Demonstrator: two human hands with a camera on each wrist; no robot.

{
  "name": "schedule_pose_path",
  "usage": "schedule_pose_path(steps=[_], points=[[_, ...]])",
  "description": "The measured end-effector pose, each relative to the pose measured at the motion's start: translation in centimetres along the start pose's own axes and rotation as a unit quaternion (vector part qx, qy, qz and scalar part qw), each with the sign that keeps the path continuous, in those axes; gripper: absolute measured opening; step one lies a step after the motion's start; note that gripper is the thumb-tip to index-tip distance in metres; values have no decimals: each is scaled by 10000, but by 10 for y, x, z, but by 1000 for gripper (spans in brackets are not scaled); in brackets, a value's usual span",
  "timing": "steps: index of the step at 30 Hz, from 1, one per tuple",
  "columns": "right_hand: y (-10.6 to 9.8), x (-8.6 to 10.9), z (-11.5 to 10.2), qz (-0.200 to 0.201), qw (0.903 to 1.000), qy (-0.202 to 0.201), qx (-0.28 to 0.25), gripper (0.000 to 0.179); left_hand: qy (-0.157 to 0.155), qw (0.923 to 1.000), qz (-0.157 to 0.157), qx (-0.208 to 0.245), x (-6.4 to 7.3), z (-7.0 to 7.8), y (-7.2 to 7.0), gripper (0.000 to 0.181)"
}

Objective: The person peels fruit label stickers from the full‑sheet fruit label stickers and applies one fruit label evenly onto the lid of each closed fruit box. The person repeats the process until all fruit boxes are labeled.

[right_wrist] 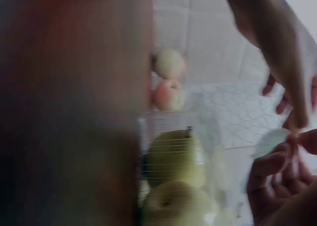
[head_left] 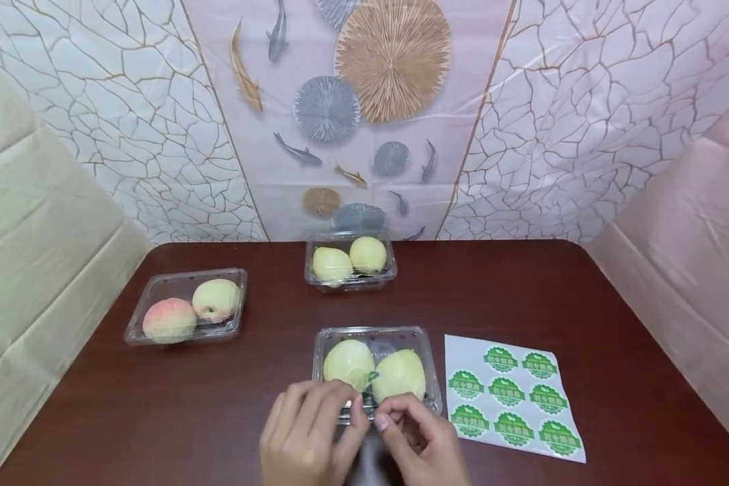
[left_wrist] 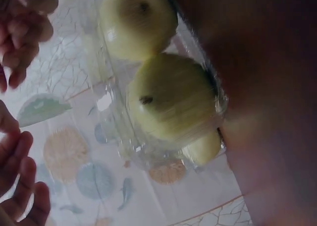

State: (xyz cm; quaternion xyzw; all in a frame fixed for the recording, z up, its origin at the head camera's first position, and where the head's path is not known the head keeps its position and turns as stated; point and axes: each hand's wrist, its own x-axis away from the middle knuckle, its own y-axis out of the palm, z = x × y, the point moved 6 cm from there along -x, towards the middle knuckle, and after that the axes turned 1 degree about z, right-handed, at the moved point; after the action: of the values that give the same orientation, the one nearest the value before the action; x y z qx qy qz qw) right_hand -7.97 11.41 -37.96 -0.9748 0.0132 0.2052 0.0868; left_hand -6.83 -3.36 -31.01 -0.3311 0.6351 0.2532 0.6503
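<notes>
A clear plastic box (head_left: 430,351) with two pale yellow-green pears (head_left: 399,374) sits in front of me. Above its near edge my left hand (head_left: 310,428) and right hand (head_left: 422,435) meet with fingertips close together. They pinch the edge of a round green sticker (left_wrist: 44,109), held in the air apart from the box; its pale side (right_wrist: 271,141) shows in the right wrist view. From the head only a little green shows beyond the fingertips. Exactly where each finger grips is partly hidden.
A sticker sheet (head_left: 510,459) with several green round labels lies right of the box. Farther back stands another clear box (head_left: 376,280) with pears. At the left, a box (head_left: 229,329) holds two peaches (head_left: 170,320). Patterned cloth (head_left: 158,121) hangs behind the dark red table (head_left: 498,290).
</notes>
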Motion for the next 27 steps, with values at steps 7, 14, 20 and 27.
schedule_pose_path(steps=[7, 14, 20, 27], points=[[5, 10, 13, 122, 9926, 185, -1192, 17, 803, 9949, 384, 467, 2, 10, 2, 27], [3, 11, 15, 317, 9846, 394, -1674, 15, 975, 9924, 296, 691, -6, 17, 2, 27], [0, 11, 21, 661, 9806, 875, -1626, 10, 1062, 9921, -42, 667, -10, 19, 6, 26], [-2, 13, 25, 781, 9788, 1306, -1374, 9, 1072, 9902, -532, 724, 2, 19, 12, 27]])
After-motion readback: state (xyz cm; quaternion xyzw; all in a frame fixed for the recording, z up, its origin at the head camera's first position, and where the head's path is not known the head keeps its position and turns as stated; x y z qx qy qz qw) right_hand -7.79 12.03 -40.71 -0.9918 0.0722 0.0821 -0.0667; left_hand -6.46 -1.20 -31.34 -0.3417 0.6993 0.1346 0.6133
